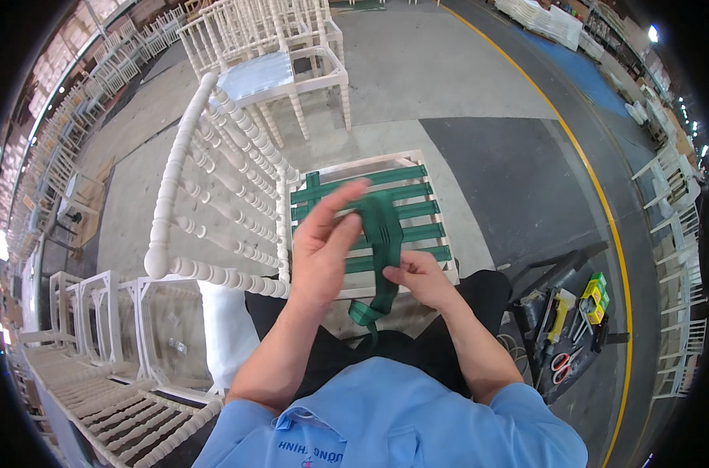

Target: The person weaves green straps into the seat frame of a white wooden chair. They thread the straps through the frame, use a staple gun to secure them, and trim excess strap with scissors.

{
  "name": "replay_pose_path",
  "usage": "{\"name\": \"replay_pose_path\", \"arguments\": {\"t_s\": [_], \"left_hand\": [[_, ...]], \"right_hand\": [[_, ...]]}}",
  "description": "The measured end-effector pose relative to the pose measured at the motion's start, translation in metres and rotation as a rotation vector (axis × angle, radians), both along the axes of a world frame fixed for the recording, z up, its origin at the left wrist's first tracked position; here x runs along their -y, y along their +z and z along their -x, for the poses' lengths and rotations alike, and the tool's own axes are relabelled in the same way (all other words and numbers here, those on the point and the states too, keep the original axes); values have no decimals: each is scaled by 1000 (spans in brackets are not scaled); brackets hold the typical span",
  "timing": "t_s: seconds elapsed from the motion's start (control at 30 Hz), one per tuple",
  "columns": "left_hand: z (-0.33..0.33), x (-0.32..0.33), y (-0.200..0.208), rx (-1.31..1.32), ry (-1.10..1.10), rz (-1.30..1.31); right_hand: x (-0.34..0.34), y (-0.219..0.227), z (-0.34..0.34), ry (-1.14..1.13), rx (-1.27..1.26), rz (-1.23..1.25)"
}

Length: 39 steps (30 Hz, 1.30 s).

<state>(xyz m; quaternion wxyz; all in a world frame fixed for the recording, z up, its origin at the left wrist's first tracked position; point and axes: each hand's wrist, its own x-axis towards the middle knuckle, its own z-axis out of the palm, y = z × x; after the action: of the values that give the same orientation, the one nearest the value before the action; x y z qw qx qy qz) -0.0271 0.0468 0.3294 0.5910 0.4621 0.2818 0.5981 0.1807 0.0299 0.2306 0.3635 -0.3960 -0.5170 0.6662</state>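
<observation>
A white wooden chair [167, 168] with a turned spindle back stands before me. Several green webbing bands [417, 211] run across its seat frame, and one crossing band [314, 181] lies near the backrest. Above the seat, my left hand [323, 253] has its index finger stretched forward, with a loose green webbing strap [384, 234] passing by its thumb and index finger. The strap bends over and hangs toward my lap, its tail curled [362, 313]. My right hand [425, 279] pinches this strap lower down, between thumb and fingers. Part of the left fingers' grip is hidden.
At my right, a dark tray [538, 331] holds scissors [561, 366], a yellow-green box [595, 300] and other tools. More white chairs [319, 70] stand ahead, and others [128, 398] lie at lower left. A yellow floor line [596, 183] curves along the right.
</observation>
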Motion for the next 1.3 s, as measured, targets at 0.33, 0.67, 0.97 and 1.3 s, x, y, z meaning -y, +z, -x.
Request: {"name": "replay_pose_path", "arguments": {"t_s": [0.33,0.67,0.97,1.3], "left_hand": [[-12,44,-153,-440,-753,333],[-33,69,-147,-919,-509,130],[-25,70,-170,106,-430,732],[-19,103,-239,-997,-762,318]], "right_hand": [[0,7,-24,-537,-491,93],[-50,5,-70,-902,519,-481],[-46,-60,-56,-140,499,194],[-10,-73,-7,-10,-413,588]]}}
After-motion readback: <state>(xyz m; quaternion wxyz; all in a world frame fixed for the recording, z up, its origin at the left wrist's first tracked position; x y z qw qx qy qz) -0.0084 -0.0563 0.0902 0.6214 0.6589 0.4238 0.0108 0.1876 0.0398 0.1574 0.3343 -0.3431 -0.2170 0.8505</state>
